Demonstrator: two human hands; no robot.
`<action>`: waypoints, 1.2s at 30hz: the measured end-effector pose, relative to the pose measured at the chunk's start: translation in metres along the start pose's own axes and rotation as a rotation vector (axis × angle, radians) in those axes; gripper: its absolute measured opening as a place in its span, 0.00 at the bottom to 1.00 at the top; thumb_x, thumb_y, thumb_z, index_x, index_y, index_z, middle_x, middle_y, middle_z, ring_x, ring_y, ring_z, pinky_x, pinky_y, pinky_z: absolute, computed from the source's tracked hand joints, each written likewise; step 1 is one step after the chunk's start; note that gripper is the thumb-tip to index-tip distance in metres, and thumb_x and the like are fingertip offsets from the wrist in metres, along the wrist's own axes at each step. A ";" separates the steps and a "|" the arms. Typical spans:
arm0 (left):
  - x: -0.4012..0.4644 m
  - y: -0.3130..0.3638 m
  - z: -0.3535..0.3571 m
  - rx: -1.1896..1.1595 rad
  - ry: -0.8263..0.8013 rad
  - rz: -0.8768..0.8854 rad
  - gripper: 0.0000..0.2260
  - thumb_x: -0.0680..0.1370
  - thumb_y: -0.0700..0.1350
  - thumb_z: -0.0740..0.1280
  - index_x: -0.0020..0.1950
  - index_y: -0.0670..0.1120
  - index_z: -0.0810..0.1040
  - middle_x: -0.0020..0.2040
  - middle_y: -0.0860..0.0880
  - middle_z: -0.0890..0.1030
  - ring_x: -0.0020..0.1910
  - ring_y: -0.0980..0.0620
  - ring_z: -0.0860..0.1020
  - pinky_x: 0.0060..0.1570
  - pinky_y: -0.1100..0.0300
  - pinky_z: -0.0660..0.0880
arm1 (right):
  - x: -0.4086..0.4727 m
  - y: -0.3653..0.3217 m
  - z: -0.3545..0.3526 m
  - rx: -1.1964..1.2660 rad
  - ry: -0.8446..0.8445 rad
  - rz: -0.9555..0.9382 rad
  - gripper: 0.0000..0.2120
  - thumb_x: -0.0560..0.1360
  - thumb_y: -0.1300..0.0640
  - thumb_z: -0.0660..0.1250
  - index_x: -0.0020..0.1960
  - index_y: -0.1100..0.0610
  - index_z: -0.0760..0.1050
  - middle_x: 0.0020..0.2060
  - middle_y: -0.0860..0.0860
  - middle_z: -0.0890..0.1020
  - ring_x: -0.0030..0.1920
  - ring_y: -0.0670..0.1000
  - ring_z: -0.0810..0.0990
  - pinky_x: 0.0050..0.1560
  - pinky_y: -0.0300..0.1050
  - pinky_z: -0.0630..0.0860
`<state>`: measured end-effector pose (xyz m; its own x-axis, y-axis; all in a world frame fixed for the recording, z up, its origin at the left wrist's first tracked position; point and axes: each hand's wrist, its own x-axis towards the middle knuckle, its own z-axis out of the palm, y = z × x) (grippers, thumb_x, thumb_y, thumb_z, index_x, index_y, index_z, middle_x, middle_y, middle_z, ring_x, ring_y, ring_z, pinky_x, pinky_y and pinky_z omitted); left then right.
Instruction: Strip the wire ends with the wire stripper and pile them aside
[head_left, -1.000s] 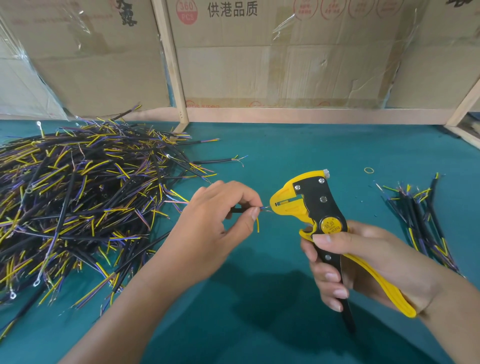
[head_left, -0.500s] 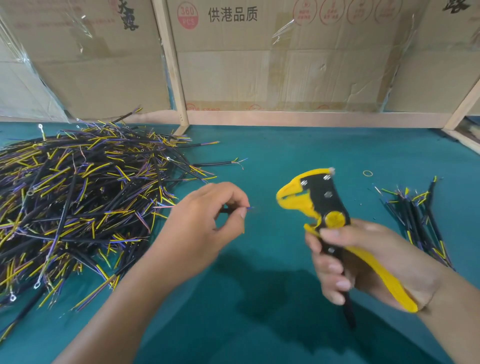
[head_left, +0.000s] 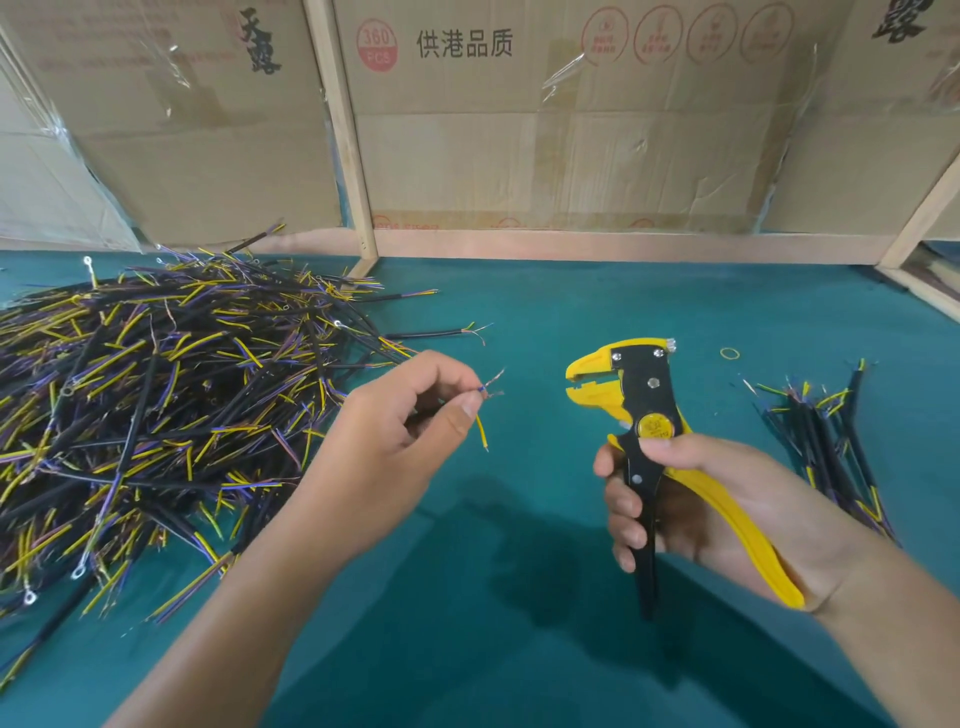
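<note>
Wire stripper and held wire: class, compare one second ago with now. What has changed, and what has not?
The wire stripper has drawn away to the right, off the wire, and its jaws now gape. The wire's blue end shows bare strands. The left hand still pinches the wire; the right hand still grips the handles. Both piles lie unchanged.

Open green mat (head_left: 519, 322) between wire heap (head_left: 156, 405) and bundle (head_left: 826, 441)

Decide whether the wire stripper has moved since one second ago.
Yes. The wire stripper has drawn rightward, away from the left hand, toward the small wire pile.
</note>
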<state>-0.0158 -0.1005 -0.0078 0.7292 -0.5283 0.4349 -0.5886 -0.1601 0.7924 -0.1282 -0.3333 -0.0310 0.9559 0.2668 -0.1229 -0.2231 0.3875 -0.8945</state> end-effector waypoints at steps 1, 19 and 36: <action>0.000 0.000 0.001 0.004 -0.007 0.002 0.03 0.79 0.48 0.65 0.46 0.52 0.78 0.37 0.58 0.77 0.32 0.49 0.67 0.32 0.62 0.65 | -0.003 -0.001 -0.009 0.039 0.013 0.042 0.18 0.77 0.49 0.71 0.57 0.63 0.78 0.40 0.58 0.76 0.38 0.58 0.76 0.45 0.58 0.77; 0.002 0.030 0.029 -0.082 -0.137 0.075 0.04 0.79 0.46 0.67 0.44 0.52 0.78 0.31 0.59 0.72 0.30 0.61 0.65 0.31 0.70 0.63 | 0.001 0.013 0.027 0.016 0.158 0.278 0.17 0.71 0.49 0.70 0.49 0.62 0.79 0.36 0.57 0.76 0.35 0.57 0.76 0.40 0.54 0.79; 0.108 0.154 0.107 -0.617 -0.086 -0.155 0.07 0.81 0.48 0.67 0.45 0.47 0.75 0.26 0.55 0.60 0.24 0.54 0.53 0.25 0.64 0.51 | 0.002 0.016 0.022 0.058 0.146 0.342 0.17 0.74 0.48 0.67 0.50 0.63 0.76 0.35 0.55 0.76 0.34 0.55 0.75 0.40 0.53 0.79</action>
<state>-0.0652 -0.2708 0.1153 0.7438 -0.6070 0.2797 -0.1508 0.2553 0.9550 -0.1337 -0.3071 -0.0365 0.8403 0.2622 -0.4746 -0.5410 0.3481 -0.7656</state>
